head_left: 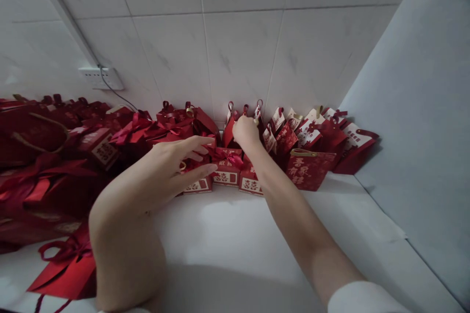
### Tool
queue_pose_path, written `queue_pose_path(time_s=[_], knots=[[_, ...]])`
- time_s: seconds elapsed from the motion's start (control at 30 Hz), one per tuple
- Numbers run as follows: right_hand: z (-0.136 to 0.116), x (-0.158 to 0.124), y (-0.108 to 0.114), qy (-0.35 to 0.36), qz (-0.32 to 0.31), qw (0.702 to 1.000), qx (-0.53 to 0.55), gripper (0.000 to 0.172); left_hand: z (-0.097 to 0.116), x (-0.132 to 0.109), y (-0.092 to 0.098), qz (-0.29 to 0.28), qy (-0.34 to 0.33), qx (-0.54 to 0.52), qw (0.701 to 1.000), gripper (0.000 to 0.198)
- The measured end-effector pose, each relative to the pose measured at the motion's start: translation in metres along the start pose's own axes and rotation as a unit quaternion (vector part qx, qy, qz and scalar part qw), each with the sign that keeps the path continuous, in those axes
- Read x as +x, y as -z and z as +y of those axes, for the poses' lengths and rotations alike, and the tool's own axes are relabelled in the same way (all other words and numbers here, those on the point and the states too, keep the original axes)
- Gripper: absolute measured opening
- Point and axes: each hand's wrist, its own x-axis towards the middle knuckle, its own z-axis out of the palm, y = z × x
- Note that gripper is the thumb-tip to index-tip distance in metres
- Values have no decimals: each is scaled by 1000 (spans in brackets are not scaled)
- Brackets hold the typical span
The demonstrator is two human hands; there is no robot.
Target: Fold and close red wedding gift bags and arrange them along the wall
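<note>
My right hand [246, 133] reaches to the back row by the wall, fingers curled down at the top of a red gift bag [228, 133]; its fingertips are partly hidden. Over the small red gift boxes in front, my left hand [183, 159] is open, thumb and fingers apart, its fingertips close to a box with a ribbon bow [226, 168]. Another small box with white lettering [250, 182] stands to the right, partly behind my right forearm. A further box [198, 186] shows below my left thumb.
Red bags with white tags [310, 129] lean along the wall on the right, behind an upright red bag [312, 168]. More red boxes and bags [44, 181] crowd the left, with one bowed box [68, 271] nearer. A wall socket [101, 78] has a cable. The white tabletop [227, 244] stretches between my arms.
</note>
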Motion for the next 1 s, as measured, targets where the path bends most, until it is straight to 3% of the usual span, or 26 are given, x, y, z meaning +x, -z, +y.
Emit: queue_pose_path(time_s=[0.17,0.27,0.4,0.5,0.63,0.73,0.87,1.0], knots=[[14,1,17,1,66,998,-8,49,-2,5,-2,-7,13,-1,1000,60],[10,1,7,16,43,999,-10,47,-1,9,-6,-8,15,12,1000,61],[1,3,-15,33,-16,999,-11,31,0,9,-7,-23,13,3,1000,61],[-1,5,-18,41,-27,999,-18,30,-3,6,-4,-26,12,-10,1000,59],[-13,10,-3,55,21,998,-35,36,-7,0,4,-5,40,5,999,59],[-34,21,1,105,60,992,-43,41,-9,-5,8,22,66,21,997,62],[-60,48,-17,191,-11,980,-57,38,-11,-9,9,22,61,12,998,60],[-66,72,-42,189,-79,975,-86,33,-14,-11,9,-2,57,-3,998,59]])
